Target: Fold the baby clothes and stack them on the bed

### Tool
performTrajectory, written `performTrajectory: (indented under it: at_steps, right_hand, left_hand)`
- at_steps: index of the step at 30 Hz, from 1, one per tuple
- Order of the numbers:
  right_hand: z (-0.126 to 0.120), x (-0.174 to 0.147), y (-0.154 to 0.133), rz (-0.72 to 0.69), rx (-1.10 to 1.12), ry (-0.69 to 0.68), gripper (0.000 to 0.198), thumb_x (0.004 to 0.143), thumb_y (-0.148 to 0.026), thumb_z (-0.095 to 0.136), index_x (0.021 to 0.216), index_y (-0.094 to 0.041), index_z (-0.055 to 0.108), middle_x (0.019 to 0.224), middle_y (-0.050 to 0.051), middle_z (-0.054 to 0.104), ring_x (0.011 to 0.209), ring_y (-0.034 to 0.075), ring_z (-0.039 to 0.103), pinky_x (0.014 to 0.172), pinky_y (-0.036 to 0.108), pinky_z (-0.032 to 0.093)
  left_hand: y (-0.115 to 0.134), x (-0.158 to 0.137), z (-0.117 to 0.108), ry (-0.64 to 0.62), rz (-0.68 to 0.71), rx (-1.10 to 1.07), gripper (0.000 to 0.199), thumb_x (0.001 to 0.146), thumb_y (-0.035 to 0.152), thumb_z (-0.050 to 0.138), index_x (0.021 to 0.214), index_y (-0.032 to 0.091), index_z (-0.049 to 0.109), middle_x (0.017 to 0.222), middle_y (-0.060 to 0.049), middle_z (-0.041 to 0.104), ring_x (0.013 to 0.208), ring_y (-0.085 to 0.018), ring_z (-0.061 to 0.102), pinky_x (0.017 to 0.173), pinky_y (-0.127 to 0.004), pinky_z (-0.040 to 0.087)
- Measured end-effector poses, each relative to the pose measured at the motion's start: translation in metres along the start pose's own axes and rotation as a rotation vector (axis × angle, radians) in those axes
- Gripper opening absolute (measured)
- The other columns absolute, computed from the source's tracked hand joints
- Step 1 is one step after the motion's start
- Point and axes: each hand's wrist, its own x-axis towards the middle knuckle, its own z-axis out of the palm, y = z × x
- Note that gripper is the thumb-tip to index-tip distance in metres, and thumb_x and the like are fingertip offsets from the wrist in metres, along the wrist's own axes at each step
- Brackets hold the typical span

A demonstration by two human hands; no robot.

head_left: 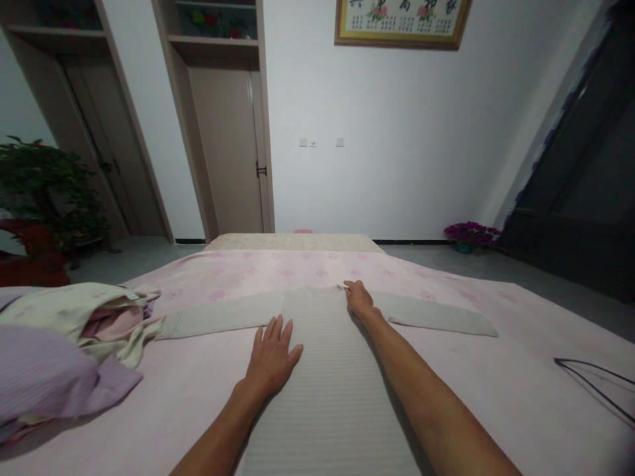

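Observation:
A pale grey ribbed sweater (327, 383) lies flat with both long sleeves stretched out sideways, its neck at the far end. My left hand (274, 357) rests palm down on the sweater's left side, just below where the sleeve joins, with fingers spread. Up at the right of the neckline is my right hand (358, 296), its fingers closed on the fabric at the shoulder. A small dark-and-light bit, perhaps a label, shows by those fingertips; its kind is unclear.
A pink flowered sheet (496, 383) covers the surface under the sweater. Heaped clothes (59, 357) lie at the left, touching the left cuff. A thin dark wire loop (590, 377) lies at the right. Beyond stand a door (223, 145) and purple flowers (470, 233).

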Motion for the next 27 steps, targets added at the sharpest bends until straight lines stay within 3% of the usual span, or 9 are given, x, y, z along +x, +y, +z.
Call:
performTrajectory:
  at_steps: [12, 27]
  right_hand:
    - [0.007, 0.034, 0.007, 0.059, 0.046, -0.02, 0.029, 0.096, -0.035, 0.052, 0.113, -0.029, 0.075, 0.124, 0.008, 0.065, 0.102, 0.021, 0.066, 0.08, 0.026, 0.046]
    - [0.022, 0.043, 0.003, 0.141, -0.004, 0.042, 0.032, 0.097, -0.046, 0.05, 0.106, -0.024, 0.071, 0.115, 0.01, 0.066, 0.099, 0.024, 0.066, 0.078, 0.032, 0.046]
  left_hand:
    - [0.003, 0.0, -0.004, -0.018, -0.012, -0.01, 0.067, 0.099, 0.055, 0.034, 0.155, 0.019, 0.037, 0.164, -0.013, 0.026, 0.152, -0.031, 0.019, 0.122, -0.054, 0.017]
    - [0.004, 0.0, -0.006, -0.016, -0.025, -0.029, 0.067, 0.099, 0.055, 0.037, 0.155, 0.019, 0.038, 0.163, -0.014, 0.026, 0.152, -0.031, 0.02, 0.122, -0.054, 0.017]
